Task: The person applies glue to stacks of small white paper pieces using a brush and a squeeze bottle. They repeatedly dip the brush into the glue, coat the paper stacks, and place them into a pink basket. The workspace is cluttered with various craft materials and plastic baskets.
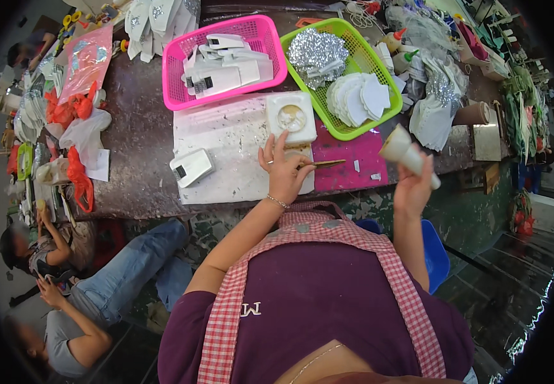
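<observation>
Between the thumb and fingers of my left hand (283,169) is a thin, brownish, pointed strip (328,164). Its tip points right, over a magenta mat (354,160). Other fingertips of that hand reach the near edge of a white square block (309,132) with a round hollow. My right hand (413,185) is closed around a cream-coloured, flared cylinder (400,146), raised at the table's front edge; its exact kind is unclear. A white, flat piece with a dark patch (192,168) lies left of my left hand on a stained white board (226,137).
Behind the board stands a pink basket (169,77) of white pieces. Right of it, a green basket (338,133) holds silver glittery and white scalloped pieces. Glue bottles (405,59) and glittery stacks (434,121) crowd the right side. Plastic bags (85,131) lie left. Other people sit at the left.
</observation>
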### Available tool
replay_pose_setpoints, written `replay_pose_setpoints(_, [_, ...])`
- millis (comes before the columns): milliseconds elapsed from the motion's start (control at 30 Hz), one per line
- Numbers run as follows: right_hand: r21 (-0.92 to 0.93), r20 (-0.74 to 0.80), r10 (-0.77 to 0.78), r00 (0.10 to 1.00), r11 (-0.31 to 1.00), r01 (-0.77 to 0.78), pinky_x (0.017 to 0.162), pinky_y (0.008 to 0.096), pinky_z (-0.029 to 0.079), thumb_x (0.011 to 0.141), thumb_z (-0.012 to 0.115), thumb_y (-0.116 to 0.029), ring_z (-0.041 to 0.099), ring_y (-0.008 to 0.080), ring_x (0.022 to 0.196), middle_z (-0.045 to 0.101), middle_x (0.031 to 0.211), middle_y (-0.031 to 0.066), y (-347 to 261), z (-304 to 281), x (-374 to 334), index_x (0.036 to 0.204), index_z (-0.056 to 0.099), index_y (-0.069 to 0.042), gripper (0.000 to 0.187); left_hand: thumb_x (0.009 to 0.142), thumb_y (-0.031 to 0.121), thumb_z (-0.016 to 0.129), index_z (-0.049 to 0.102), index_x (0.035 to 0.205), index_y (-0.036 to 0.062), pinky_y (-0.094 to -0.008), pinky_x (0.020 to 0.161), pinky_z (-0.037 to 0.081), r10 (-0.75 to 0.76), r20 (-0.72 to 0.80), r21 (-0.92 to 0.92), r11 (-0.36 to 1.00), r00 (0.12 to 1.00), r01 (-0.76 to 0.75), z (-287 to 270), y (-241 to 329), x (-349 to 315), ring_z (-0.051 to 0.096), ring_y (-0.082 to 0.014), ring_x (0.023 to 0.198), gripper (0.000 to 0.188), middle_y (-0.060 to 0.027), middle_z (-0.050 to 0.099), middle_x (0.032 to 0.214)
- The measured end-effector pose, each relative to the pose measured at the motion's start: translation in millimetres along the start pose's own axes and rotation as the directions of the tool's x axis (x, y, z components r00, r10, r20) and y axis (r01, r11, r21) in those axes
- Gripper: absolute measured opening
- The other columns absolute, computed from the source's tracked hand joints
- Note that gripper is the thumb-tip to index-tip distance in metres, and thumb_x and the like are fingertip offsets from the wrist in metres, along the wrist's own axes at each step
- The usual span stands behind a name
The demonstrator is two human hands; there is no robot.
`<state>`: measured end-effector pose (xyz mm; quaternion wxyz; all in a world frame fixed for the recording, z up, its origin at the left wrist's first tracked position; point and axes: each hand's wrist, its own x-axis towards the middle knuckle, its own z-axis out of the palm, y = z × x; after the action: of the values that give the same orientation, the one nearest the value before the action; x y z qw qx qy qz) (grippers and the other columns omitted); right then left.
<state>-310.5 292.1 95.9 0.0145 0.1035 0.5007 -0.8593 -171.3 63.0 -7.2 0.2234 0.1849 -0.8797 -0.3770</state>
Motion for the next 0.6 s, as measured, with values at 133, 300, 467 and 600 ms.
replay_pose_setpoints(133, [-0.230, 0.444, 0.004, 0.896, 0.967, 0.110, 0.093, 0.0368, 0.052, 0.095, 0.063, -0.016, 0.064, 0.0232, 0.107, 0.065, 0.117, 0.0174, -6.7, 54.6, 16.5, 0.115, 0.061, 0.002, 0.027, 0.072, 0.028, 0.084, 0.072, 0.080, 0.0232, -0.0597, 0.114, 0.000, -0.043, -0.082, -0.040, 0.998, 0.996, 0.039, 13.5, -1.4, -7.7, 0.009, -0.0416, 0.147, 0.015, -0.0127, 0.027, 0.158])
replay_pose_setpoints(300, [-0.462, 0.744, -0.022, 0.668, 0.706, 0.537, 0.078, 0.0322, 0.053, 0.082, 0.080, -0.023, 0.067, 0.0163, 0.089, 0.071, 0.101, 0.0118, 59.8, 148.0, 14.6, 0.109, 0.066, 0.000, 0.038, 0.071, 0.026, 0.084, 0.072, 0.082, 0.0243, -0.0601, 0.115, 0.001, -0.044, -0.158, -0.022, 0.999, 0.987, 0.041, 16.9, -3.1, -21.9, 0.009, -0.0411, 0.147, 0.017, -0.0135, 0.026, 0.157])
replay_pose_setpoints(467, [-0.616, 0.773, 0.266, 0.577, 0.534, 0.579, 0.088, 0.0374, 0.051, 0.076, 0.083, -0.033, 0.067, 0.0286, 0.099, 0.068, 0.110, 0.0171, 98.6, 162.0, 24.9, 0.127, 0.056, 0.000, 0.067, 0.070, 0.025, 0.084, 0.072, 0.084, 0.0228, -0.0558, 0.115, 0.009, -0.036, -0.216, -0.035, 0.999, 0.976, 0.029, 27.7, -10.4, -38.0, 0.017, -0.0395, 0.143, 0.019, -0.0135, 0.034, 0.150])
replay_pose_setpoints(600, [-0.448, 0.869, 0.019, 0.495, 0.458, 0.768, 0.100, 0.0405, 0.046, 0.075, 0.083, -0.038, 0.059, 0.0347, 0.119, 0.062, 0.123, 0.0228, 103.1, 122.4, 32.5, 0.140, 0.042, 0.002, 0.086, 0.075, 0.024, 0.081, 0.071, 0.087, 0.0159, -0.0500, 0.112, 0.018, -0.246, -0.241, -0.149, 0.965, 0.939, 0.215, 33.1, -17.8, -37.8, 0.030, -0.0382, 0.135, 0.018, -0.0152, 0.042, 0.138])
